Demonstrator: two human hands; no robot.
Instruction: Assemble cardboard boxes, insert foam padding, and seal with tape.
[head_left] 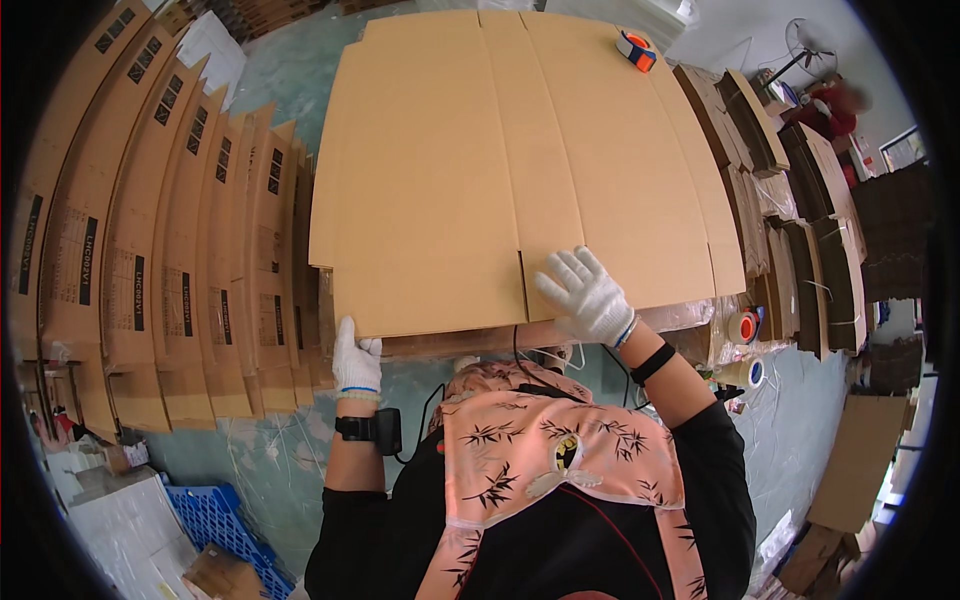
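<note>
A large flat cardboard sheet lies in front of me, creased lengthwise, with a short slit at its near edge. My left hand, in a white knit glove, is closed at the sheet's near left corner. Its thumb points up along the edge, and the fingers beneath are partly hidden. Spread flat on the near part of the sheet, right of the slit, is my gloved right hand, holding nothing. An orange-and-blue tape dispenser rests on the sheet's far right corner.
Printed cardboard boxes stand in a row at left. Bundled folded cardboard is stacked at right, beside tape rolls. A blue plastic pallet lies lower left. A person in red is at the far right, near a fan.
</note>
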